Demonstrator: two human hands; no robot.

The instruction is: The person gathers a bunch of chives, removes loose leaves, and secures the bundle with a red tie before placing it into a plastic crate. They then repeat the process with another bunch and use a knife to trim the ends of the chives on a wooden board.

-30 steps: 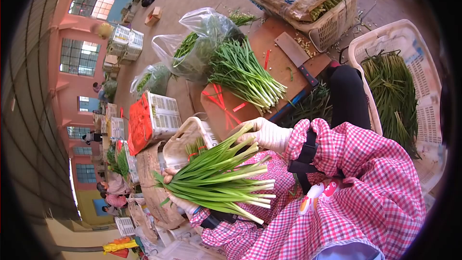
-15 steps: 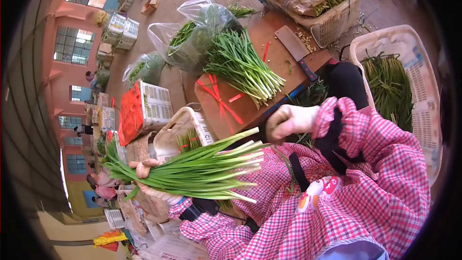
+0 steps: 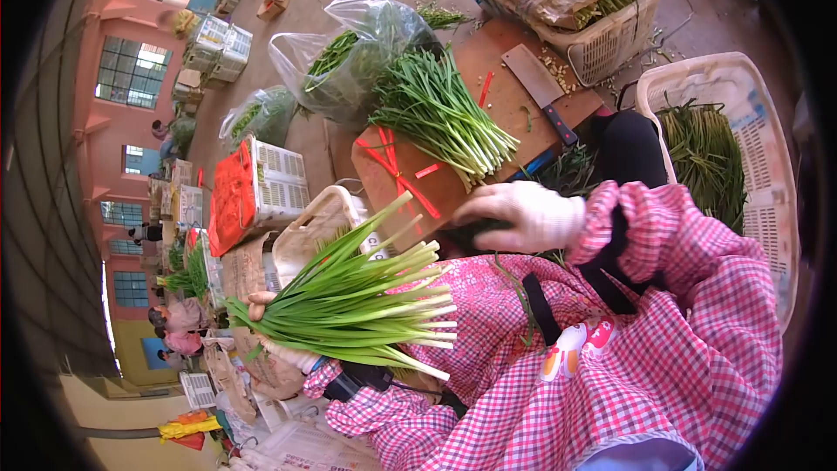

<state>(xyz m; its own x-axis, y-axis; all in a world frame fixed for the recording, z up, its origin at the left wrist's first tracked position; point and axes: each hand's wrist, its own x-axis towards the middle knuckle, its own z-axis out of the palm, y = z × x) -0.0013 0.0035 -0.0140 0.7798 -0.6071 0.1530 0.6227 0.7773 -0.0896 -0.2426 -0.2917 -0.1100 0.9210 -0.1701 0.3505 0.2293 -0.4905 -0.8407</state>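
Note:
My left hand (image 3: 260, 303) grips a loose bunch of garlic chives (image 3: 357, 305) by the leafy part. Their pale stem ends fan out to the right, above the checked apron; most of this hand is hidden under the leaves. In a whitish glove, my right hand (image 3: 527, 216) is held with its fingers apart and nothing in them, slightly blurred, by the near edge of the brown board (image 3: 506, 44). On that board lies a pile of garlic chives (image 3: 445, 109), stem ends toward me. Beside it are red ties (image 3: 392, 170) and a cleaver (image 3: 536, 87).
A white crate (image 3: 772, 174) of dark green stalks stands to the right, and a sack-covered crate (image 3: 602, 44) behind. Clear plastic bags (image 3: 349, 61) of greens sit beyond the board. At left are a crate with a red cover (image 3: 234, 201) and an open white basket (image 3: 305, 235).
My right hand has opened from a curled shape and its fingers now reach left. The chives in my left hand have shifted slightly left, their stem ends fanning wider, some tipping upward.

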